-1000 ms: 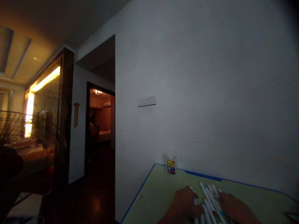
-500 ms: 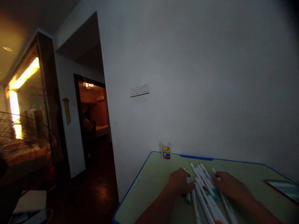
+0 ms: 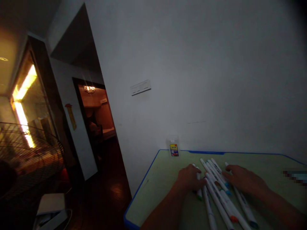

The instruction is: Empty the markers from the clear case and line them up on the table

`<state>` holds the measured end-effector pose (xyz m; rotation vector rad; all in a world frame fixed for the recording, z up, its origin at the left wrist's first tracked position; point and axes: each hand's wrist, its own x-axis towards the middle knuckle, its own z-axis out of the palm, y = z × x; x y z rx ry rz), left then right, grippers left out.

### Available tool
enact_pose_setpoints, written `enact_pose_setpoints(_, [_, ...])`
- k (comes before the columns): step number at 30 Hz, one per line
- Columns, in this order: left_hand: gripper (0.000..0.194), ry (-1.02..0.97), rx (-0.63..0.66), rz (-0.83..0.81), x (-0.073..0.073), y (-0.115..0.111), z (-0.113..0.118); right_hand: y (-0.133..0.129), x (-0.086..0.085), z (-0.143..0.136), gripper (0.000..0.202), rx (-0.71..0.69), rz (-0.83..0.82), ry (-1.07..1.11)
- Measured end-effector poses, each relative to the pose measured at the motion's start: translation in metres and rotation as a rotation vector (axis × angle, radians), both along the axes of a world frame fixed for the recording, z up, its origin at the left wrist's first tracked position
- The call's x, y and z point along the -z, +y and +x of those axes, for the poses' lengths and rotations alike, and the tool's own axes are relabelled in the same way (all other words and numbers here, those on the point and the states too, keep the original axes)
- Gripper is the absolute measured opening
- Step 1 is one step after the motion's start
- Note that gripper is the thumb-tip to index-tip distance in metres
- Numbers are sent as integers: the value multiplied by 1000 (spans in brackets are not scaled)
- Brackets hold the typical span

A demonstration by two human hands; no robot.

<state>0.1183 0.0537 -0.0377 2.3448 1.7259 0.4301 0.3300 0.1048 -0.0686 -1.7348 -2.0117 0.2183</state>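
Note:
Several white markers (image 3: 217, 193) lie in a loose bundle on the pale green table top, some showing orange, blue or green ends. On the bundle's left side, my left hand (image 3: 190, 178) is closed over a marker with a green end (image 3: 199, 194), its thumb reaching toward the other markers. My right hand (image 3: 243, 179) is at the bundle's right side, its fingers bent around a white marker with a dark end (image 3: 244, 204). The fingertips of both hands are partly hidden and dim.
A small clear box with a yellow and blue label (image 3: 174, 150) stands at the table's back edge, by the white wall (image 3: 216, 80). The table's blue rim (image 3: 141, 190) runs along the left. A pixelated flat object (image 3: 297, 176) lies at far right. A doorway (image 3: 96, 111) is beyond.
The view has shifted and tilted slightly, so the table, markers and hands appear higher and farther right. Both hands keep about the same place on the markers.

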Motion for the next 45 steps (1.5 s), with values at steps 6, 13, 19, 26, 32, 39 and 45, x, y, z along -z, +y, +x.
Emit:
enact_pose_setpoints(6, [53,1,2,14,2,2,0,-3,-4,-1,36,-6,-72,-42])
enact_pose_setpoints(13, [50,6,-9,20,3,3,-1,-5,-10,-4,34,-23,-75,-72])
enact_pose_setpoints(19, [48,1,1,32,4,6,-1,-19,-25,-12,33,27,-54,-118])
enact_pose_setpoints(26, [46,-5,6,40,6,12,-2,-21,-29,-14,33,68,-31,-144])
enact_pose_setpoints(32, [45,4,0,41,3,14,-3,-20,-30,-15,33,67,-29,-146])
enact_pose_setpoints(39, [43,-24,0,53,8,17,1,-21,-31,-15,33,97,-28,-157])
enact_pose_setpoints(45, [33,-255,-75,362,-31,4,-5,-25,-37,-15,33,81,-19,-159])
